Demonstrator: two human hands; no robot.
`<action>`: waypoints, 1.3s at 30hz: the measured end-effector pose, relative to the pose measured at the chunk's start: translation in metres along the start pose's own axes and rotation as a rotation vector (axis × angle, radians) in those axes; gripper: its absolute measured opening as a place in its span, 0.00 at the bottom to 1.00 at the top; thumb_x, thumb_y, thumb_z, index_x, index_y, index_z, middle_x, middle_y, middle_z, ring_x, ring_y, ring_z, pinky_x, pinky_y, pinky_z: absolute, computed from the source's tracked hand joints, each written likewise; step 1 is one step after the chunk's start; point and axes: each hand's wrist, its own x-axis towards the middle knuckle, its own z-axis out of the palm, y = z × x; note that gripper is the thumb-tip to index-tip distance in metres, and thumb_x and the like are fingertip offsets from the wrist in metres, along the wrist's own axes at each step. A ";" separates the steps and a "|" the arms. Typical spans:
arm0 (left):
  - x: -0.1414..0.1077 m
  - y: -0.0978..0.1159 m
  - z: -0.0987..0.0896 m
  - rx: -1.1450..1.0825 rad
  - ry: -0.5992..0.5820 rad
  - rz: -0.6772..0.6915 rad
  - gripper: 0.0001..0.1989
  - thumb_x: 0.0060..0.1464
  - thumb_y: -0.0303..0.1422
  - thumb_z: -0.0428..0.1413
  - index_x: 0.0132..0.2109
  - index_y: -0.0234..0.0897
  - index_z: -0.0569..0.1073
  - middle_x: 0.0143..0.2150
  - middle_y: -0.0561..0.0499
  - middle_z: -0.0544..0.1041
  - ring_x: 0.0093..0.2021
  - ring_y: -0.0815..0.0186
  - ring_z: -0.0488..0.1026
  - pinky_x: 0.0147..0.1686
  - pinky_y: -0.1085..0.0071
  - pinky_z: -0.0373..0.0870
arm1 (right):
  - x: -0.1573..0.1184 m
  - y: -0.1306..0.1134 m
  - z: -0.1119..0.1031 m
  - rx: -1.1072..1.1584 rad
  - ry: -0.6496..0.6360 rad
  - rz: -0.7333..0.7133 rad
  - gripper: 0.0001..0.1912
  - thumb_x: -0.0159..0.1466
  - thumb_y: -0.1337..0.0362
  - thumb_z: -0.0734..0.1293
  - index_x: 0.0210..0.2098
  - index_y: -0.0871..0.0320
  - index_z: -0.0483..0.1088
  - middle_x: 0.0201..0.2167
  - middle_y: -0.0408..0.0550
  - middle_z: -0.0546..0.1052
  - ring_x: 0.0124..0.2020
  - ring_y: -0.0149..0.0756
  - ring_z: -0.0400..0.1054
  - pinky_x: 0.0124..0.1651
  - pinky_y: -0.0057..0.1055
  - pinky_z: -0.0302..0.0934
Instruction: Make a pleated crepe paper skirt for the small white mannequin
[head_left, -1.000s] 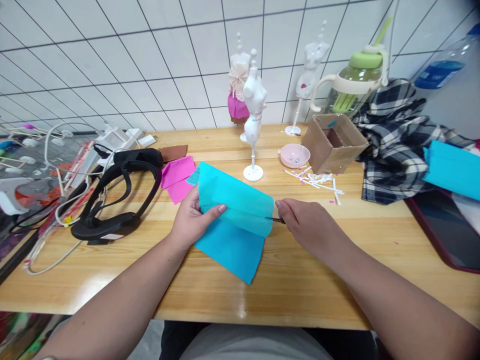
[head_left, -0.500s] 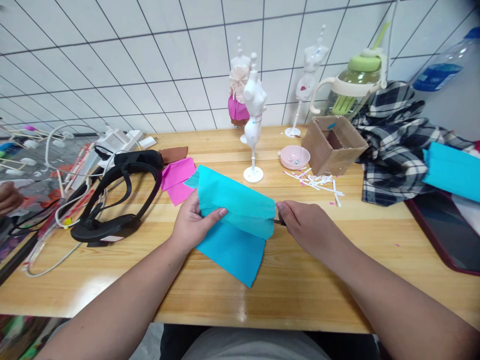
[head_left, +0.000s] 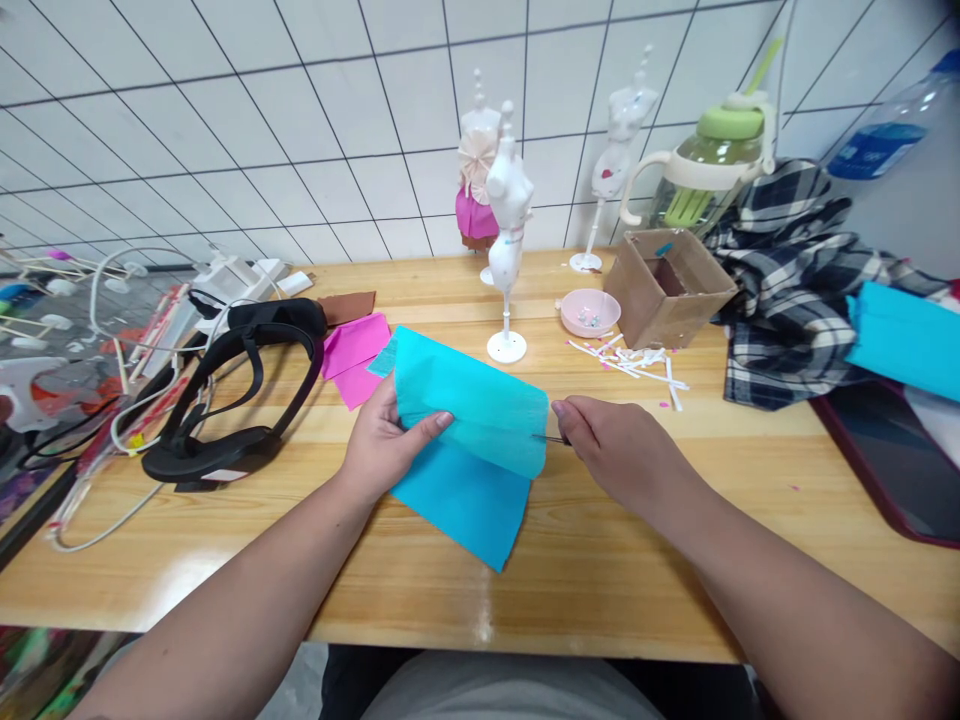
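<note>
My left hand (head_left: 384, 440) is closed on the left part of a folded sheet of blue crepe paper (head_left: 472, 395), thumb on top and fingers behind. A darker blue lower part of the paper hangs below, over the wooden table. My right hand (head_left: 611, 440) is closed around scissors (head_left: 556, 439), their handles hidden inside the fist. The thin dark blades reach into the right edge of the paper, along a crease. A white mini dress form (head_left: 510, 230) stands upright just beyond the paper.
Behind are two more dress forms, one with a pink skirt (head_left: 476, 215). A pink bowl (head_left: 590, 313), white paper strips (head_left: 637, 368), a cardboard box (head_left: 670, 290) and a jug (head_left: 697, 170) stand right. Left lie pink paper (head_left: 356, 350) and a black headset (head_left: 225, 450).
The scissor blades now reach further left into the paper, and my right hand has barely shifted. Another person's hand at the left edge is gone; a white object shows there.
</note>
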 end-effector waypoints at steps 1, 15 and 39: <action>0.000 0.000 0.000 -0.002 0.000 0.003 0.20 0.46 0.35 0.68 0.47 0.40 0.73 0.41 0.50 0.81 0.39 0.61 0.79 0.37 0.66 0.80 | 0.000 0.000 0.000 -0.004 0.004 -0.002 0.23 0.72 0.53 0.48 0.28 0.54 0.63 0.25 0.44 0.73 0.28 0.37 0.64 0.31 0.31 0.44; 0.001 -0.001 -0.001 -0.013 0.005 0.000 0.19 0.46 0.33 0.68 0.46 0.40 0.73 0.39 0.51 0.81 0.38 0.61 0.79 0.36 0.67 0.79 | 0.000 0.002 0.000 -0.001 0.007 -0.016 0.24 0.72 0.53 0.48 0.28 0.54 0.65 0.26 0.45 0.75 0.28 0.36 0.65 0.31 0.31 0.46; 0.000 -0.002 -0.001 -0.011 0.018 -0.002 0.21 0.47 0.35 0.67 0.48 0.42 0.73 0.41 0.50 0.80 0.40 0.60 0.79 0.39 0.65 0.80 | 0.002 0.000 0.000 0.135 -0.068 -0.028 0.25 0.73 0.54 0.47 0.24 0.55 0.59 0.21 0.42 0.71 0.25 0.33 0.64 0.31 0.30 0.47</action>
